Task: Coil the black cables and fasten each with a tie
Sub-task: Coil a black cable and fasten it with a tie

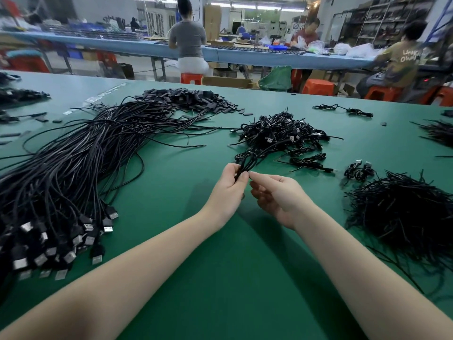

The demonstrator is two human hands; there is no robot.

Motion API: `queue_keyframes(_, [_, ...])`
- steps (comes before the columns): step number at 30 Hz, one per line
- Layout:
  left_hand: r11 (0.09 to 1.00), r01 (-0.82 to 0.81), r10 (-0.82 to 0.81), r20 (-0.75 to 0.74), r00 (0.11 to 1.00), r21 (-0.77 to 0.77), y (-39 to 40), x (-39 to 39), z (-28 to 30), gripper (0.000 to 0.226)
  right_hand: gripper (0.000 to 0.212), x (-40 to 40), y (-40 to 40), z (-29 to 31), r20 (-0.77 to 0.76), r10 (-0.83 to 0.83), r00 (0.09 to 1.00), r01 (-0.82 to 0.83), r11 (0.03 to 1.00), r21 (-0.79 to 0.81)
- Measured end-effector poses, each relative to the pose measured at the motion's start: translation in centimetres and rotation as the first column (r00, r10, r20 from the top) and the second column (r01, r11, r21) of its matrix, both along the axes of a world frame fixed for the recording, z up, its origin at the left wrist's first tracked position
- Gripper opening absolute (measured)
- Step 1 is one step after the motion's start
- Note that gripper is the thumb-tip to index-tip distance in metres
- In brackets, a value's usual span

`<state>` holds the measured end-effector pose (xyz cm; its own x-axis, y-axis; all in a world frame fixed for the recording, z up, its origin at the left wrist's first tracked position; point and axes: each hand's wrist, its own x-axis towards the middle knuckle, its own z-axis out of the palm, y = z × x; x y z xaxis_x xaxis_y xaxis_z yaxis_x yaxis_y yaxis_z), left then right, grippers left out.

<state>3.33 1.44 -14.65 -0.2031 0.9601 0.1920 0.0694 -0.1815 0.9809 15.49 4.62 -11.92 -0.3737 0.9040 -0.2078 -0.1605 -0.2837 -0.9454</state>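
Observation:
My left hand (229, 190) grips a coiled black cable (246, 161) whose loops stick up above the fingers. My right hand (274, 192) reaches in from the right, its thumb and forefinger pinching at the coil's lower end beside the left thumb; whether a tie is in the pinch is too small to tell. A big bundle of uncoiled black USB cables (81, 163) lies to the left, plugs toward me. Finished coils are heaped in a pile (279, 132) just beyond my hands. A heap of black ties (402, 212) sits to the right.
The green table (220, 278) carries a mound of small black flat pieces (191, 99) at the back, stray coils (358, 171) on the right and more cable heaps at both edges. People sit at a blue bench (245, 55) behind.

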Motion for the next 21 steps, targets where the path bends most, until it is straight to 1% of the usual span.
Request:
queue_keyframes(3, [0.999, 0.052, -0.052, 0.013, 0.999, 0.006, -0.2, -0.1, 0.1, 0.011, 0.022, 0.5, 0.2, 0.2, 0.055, 0.076, 0.996, -0.077, 0.997, 0.011])
queue_keyframes(6, [0.994, 0.104, -0.104, -0.001, 0.995, 0.024, -0.4, -0.1, 0.2, 0.01, 0.025, 0.8, 0.2, 0.3, 0.111, 0.137, 0.984, -0.139, 0.99, 0.011])
queue_keyframes(8, [0.99, 0.138, -0.137, -0.02, 0.99, 0.028, -0.6, -0.1, 0.3, 0.009, 0.027, 0.9, 0.3, 0.4, 0.134, 0.157, 0.979, -0.158, 0.987, 0.001])
queue_keyframes(10, [0.986, 0.161, -0.16, -0.022, 0.987, 0.033, -0.7, 0.0, 0.5, 0.01, 0.023, 1.1, 0.3, 0.7, 0.154, 0.159, 0.975, -0.163, 0.987, 0.014])
queue_keyframes(12, [0.987, 0.157, -0.156, -0.009, 0.988, 0.034, -0.7, -0.1, 0.5, 0.011, 0.015, 1.2, 0.3, 0.8, 0.189, 0.136, 0.972, -0.154, 0.984, 0.084])
queue_keyframes(14, [0.99, 0.141, -0.141, 0.026, 0.99, 0.018, -0.6, 0.0, 0.6, 0.011, 0.014, 1.2, 0.2, 0.8, 0.273, 0.049, 0.961, -0.126, 0.954, 0.272])
queue_keyframes(15, [0.991, 0.134, -0.133, 0.048, 0.99, -0.005, -0.6, 0.1, 0.7, 0.011, 0.014, 1.1, 0.2, 0.9, 0.331, -0.034, 0.943, -0.108, 0.91, 0.401])
queue_keyframes(16, [0.991, 0.129, -0.126, 0.067, 0.99, -0.037, -0.5, 0.2, 0.8, 0.011, 0.013, 1.1, 0.2, 0.9, 0.387, -0.136, 0.912, -0.102, 0.839, 0.535])
queue_keyframes(18, [0.986, 0.122, -0.113, 0.085, 0.99, -0.111, -0.4, 0.2, 1.2, 0.012, 0.01, 1.2, 0.1, 1.2, 0.476, -0.332, 0.814, -0.181, 0.634, 0.752])
queue_keyframes(19, [0.983, 0.113, -0.104, 0.068, 0.992, -0.142, -0.4, 0.1, 1.4, 0.014, 0.009, 1.4, 0.1, 1.3, 0.504, -0.402, 0.765, -0.258, 0.526, 0.81])
queue_keyframes(21, [0.98, 0.054, -0.07, -0.077, 0.995, -0.189, -0.5, 0.1, 2.0, 0.022, 0.009, 1.8, 0.1, 1.4, 0.549, -0.499, 0.67, -0.427, 0.346, 0.835])
